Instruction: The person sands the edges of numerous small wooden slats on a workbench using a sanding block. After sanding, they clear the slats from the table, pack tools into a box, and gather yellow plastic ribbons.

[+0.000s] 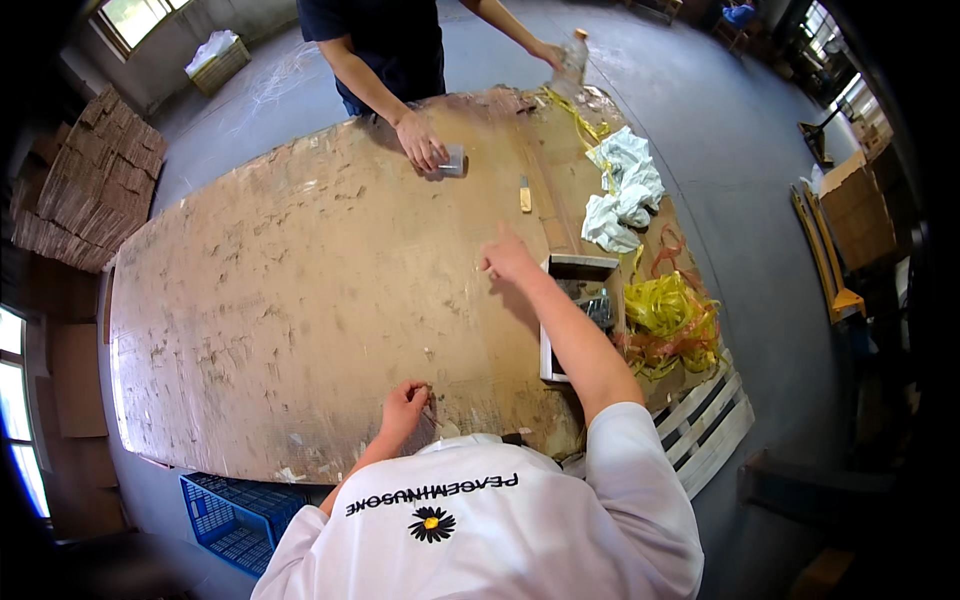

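Observation:
My left hand (405, 403) rests near the table's front edge with its fingers curled together. What they hold, if anything, is hidden. My right hand (510, 258) reaches over the cardboard-covered table (270, 290), index finger stretched forward and nothing seen in it; the fingers are slightly blurred. Just beyond that fingertip lies a small scraper-like tool (525, 198) with a yellowish handle and a metal end. Under my right forearm stands an open box (582, 268) with pale edges and dark items inside, partly hidden by the arm.
Across the table a person in dark clothes (380, 50) holds a clear cup (451, 161) and a clear bottle (571, 65). At right lie crumpled pale cloths (625, 190) and tangled yellow strapping (665, 310). A blue crate (235, 520) sits below the table; stacked cardboard (95, 175) stands left.

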Available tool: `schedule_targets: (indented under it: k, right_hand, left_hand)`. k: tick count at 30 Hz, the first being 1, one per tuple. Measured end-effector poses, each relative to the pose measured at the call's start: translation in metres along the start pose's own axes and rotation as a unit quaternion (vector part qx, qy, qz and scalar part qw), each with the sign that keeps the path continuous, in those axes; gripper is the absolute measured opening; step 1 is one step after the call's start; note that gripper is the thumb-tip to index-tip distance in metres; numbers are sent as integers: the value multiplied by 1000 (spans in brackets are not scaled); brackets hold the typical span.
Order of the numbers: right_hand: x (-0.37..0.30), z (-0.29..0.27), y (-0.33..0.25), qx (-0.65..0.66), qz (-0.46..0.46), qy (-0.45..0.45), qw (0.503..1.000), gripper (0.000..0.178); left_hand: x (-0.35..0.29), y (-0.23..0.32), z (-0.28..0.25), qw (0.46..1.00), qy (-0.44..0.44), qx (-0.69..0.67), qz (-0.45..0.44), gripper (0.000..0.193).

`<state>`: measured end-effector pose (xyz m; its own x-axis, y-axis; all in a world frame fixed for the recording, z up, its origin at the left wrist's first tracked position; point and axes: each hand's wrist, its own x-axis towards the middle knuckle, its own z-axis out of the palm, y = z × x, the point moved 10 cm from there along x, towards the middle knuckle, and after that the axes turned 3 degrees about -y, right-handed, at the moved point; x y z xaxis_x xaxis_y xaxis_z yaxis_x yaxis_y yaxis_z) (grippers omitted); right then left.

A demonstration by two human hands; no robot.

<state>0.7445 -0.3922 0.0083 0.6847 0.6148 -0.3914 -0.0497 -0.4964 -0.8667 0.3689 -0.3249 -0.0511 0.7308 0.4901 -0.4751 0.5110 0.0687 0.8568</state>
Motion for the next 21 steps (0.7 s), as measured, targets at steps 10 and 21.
schedule_targets:
  k: [10,21]
  right_hand:
    - [-196,106,12,65,-37,-117,990,43]
    - [-380,-18,189,165,161,177,957,24]
  left_hand:
    - [-14,0,24,996,-60,55,43,21]
    - [33,107,143,963,-238,100,83,47]
